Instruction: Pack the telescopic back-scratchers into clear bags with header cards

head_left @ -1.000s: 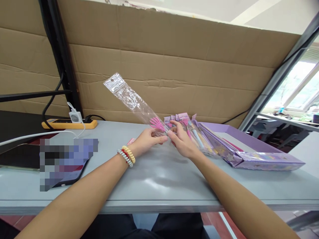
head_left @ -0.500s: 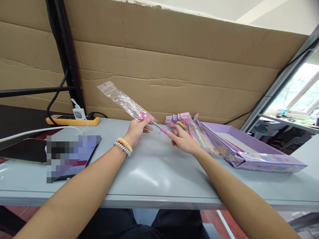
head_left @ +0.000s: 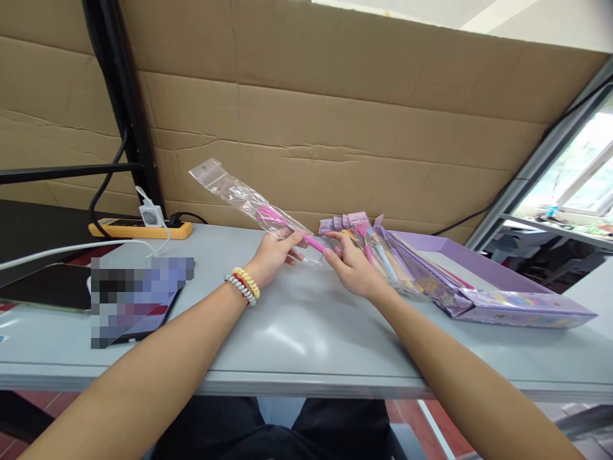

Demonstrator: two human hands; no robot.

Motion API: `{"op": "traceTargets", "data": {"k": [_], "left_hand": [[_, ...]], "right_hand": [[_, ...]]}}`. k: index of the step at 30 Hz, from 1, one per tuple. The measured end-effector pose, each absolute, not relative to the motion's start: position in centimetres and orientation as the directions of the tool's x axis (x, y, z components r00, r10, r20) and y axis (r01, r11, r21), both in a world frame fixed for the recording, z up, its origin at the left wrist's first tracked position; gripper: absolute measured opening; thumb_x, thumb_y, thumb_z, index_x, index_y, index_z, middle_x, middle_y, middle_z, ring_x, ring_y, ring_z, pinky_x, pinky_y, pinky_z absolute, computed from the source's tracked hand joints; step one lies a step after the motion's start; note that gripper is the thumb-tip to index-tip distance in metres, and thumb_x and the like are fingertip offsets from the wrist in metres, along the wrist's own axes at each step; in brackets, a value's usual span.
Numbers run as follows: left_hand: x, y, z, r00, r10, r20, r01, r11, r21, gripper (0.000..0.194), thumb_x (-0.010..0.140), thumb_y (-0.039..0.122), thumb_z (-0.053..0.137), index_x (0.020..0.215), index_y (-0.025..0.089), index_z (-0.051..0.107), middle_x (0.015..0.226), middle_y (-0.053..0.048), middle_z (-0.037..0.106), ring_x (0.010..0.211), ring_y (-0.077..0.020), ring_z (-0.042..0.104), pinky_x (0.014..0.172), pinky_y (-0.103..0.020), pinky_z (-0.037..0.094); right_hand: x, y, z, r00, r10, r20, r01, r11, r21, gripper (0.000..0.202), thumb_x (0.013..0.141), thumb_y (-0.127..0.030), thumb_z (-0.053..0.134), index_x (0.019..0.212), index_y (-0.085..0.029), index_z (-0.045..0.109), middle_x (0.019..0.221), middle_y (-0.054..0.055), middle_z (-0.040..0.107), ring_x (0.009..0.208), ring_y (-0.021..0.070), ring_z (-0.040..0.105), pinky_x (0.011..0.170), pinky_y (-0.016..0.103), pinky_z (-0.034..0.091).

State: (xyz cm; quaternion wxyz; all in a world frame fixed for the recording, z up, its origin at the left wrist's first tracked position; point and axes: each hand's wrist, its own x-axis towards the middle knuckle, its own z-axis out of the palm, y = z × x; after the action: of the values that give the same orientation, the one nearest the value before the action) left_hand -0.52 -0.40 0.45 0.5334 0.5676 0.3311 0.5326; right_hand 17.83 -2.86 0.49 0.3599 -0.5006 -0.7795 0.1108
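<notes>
A pink back scratcher (head_left: 314, 243) with a hand-shaped head lies slantwise between my hands above the table. Its head is inside a long clear plastic bag (head_left: 239, 195), whose hang-hole end points up and left. My left hand (head_left: 272, 255) is closed around the bag and the shaft inside it. At the handle's lower end, my right hand (head_left: 352, 265) pinches the pink grip between thumb and fingers. Just beyond that hand lie several bagged back scratchers (head_left: 378, 252) with pink, blue and yellow handles.
An open purple box (head_left: 522, 308) stands on the grey table (head_left: 287, 338) at the right. To the left are a tablet-like device (head_left: 158, 300), partly pixelated, a dark phone-like slab (head_left: 48, 287) and a yellow power strip (head_left: 138, 229). Cardboard (head_left: 335, 121) rises behind.
The back scratcher has slid further into the bag, its head now further up and left. Less metal shaft shows, and the pink handle is nearer my left hand.
</notes>
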Motion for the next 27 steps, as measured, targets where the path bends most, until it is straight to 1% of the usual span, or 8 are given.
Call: {"op": "traceTargets", "data": {"k": [4, 6, 8, 10, 12, 17, 23, 27], "left_hand": [[-0.4, -0.4, 0.5, 0.276, 0.926, 0.258, -0.173, -0.216, 0.961, 0.035, 0.073, 0.049, 0.066, 0.084, 0.015, 0.065, 0.086, -0.005, 0.067, 0.058, -0.0103, 0.060, 0.053, -0.023, 0.044], [-0.7, 0.0, 0.6, 0.254, 0.927, 0.275, -0.212, -0.224, 0.951, 0.034, 0.071, 0.047, 0.067, 0.083, 0.015, 0.065, 0.083, -0.005, 0.067, 0.058, -0.0104, 0.060, 0.052, -0.023, 0.044], [-1.3, 0.6, 0.7, 0.184, 0.944, 0.273, -0.264, -0.221, 0.939, 0.032, 0.068, 0.044, 0.070, 0.078, 0.014, 0.064, 0.078, -0.004, 0.066, 0.056, -0.0107, 0.060, 0.051, -0.023, 0.044], [-2.0, 1.2, 0.7, 0.127, 0.957, 0.259, -0.303, -0.211, 0.929, 0.031, 0.066, 0.042, 0.071, 0.074, 0.013, 0.063, 0.074, -0.004, 0.066, 0.055, -0.0109, 0.059, 0.049, -0.023, 0.043], [-2.6, 1.6, 0.7, 0.126, 0.961, 0.247, -0.322, -0.196, 0.926, 0.032, 0.066, 0.042, 0.071, 0.074, 0.013, 0.063, 0.073, -0.005, 0.066, 0.054, -0.0111, 0.059, 0.049, -0.023, 0.043], [-2.6, 1.5, 0.4, 0.189, 0.953, 0.236, -0.328, -0.165, 0.930, 0.033, 0.068, 0.044, 0.070, 0.076, 0.012, 0.063, 0.071, -0.004, 0.066, 0.053, -0.0104, 0.058, 0.049, -0.023, 0.044], [-1.3, 0.2, 0.6, 0.291, 0.930, 0.226, -0.270, -0.147, 0.952, 0.034, 0.069, 0.046, 0.069, 0.074, 0.013, 0.062, 0.070, -0.003, 0.064, 0.054, -0.0092, 0.056, 0.050, -0.022, 0.043], [-0.5, -0.7, 0.7, 0.354, 0.903, 0.242, -0.223, -0.170, 0.960, 0.033, 0.073, 0.046, 0.065, 0.071, 0.014, 0.060, 0.063, -0.001, 0.061, 0.055, -0.0102, 0.056, 0.052, -0.023, 0.044]], "right_hand": [[17.8, -2.8, 0.2, -0.260, 0.833, 0.488, 0.617, 0.532, -0.580, 0.049, 0.091, -0.044, 0.043, 0.129, -0.014, 0.038, 0.054, -0.006, 0.038, 0.049, 0.0134, 0.039, 0.050, 0.027, 0.030], [17.9, -2.7, 0.2, -0.289, 0.823, 0.489, 0.518, 0.564, -0.643, 0.047, 0.090, -0.044, 0.046, 0.127, -0.016, 0.037, 0.054, -0.007, 0.036, 0.048, 0.0121, 0.036, 0.048, 0.026, 0.029], [18.1, -2.6, 0.3, -0.344, 0.814, 0.468, 0.363, 0.575, -0.733, 0.045, 0.089, -0.046, 0.049, 0.123, -0.019, 0.038, 0.056, -0.007, 0.040, 0.046, 0.0104, 0.036, 0.045, 0.025, 0.028], [18.2, -2.5, 0.5, -0.394, 0.805, 0.444, 0.206, 0.548, -0.811, 0.045, 0.085, -0.048, 0.054, 0.117, -0.021, 0.039, 0.062, -0.006, 0.048, 0.045, 0.0088, 0.039, 0.041, 0.023, 0.029], [18.3, -2.4, 0.6, -0.411, 0.805, 0.428, 0.124, 0.514, -0.849, 0.046, 0.081, -0.049, 0.060, 0.113, -0.021, 0.041, 0.069, -0.003, 0.055, 0.045, 0.0085, 0.044, 0.039, 0.023, 0.031], [18.3, -2.3, 0.4, -0.394, 0.821, 0.413, 0.174, 0.508, -0.844, 0.044, 0.077, -0.048, 0.066, 0.104, -0.019, 0.047, 0.070, 0.000, 0.061, 0.049, 0.0109, 0.053, 0.038, 0.022, 0.035], [18.2, -2.3, 0.2, -0.297, 0.784, 0.545, 0.256, 0.615, -0.746, 0.038, 0.077, -0.047, 0.066, 0.097, -0.018, 0.052, 0.057, -0.005, 0.050, 0.046, 0.0084, 0.044, 0.042, 0.022, 0.035], [18.2, -2.5, 0.2, -0.305, 0.762, 0.571, 0.296, 0.645, -0.704, 0.038, 0.076, -0.046, 0.068, 0.097, -0.018, 0.052, 0.058, -0.005, 0.049, 0.049, 0.0086, 0.042, 0.046, 0.023, 0.034]]}}
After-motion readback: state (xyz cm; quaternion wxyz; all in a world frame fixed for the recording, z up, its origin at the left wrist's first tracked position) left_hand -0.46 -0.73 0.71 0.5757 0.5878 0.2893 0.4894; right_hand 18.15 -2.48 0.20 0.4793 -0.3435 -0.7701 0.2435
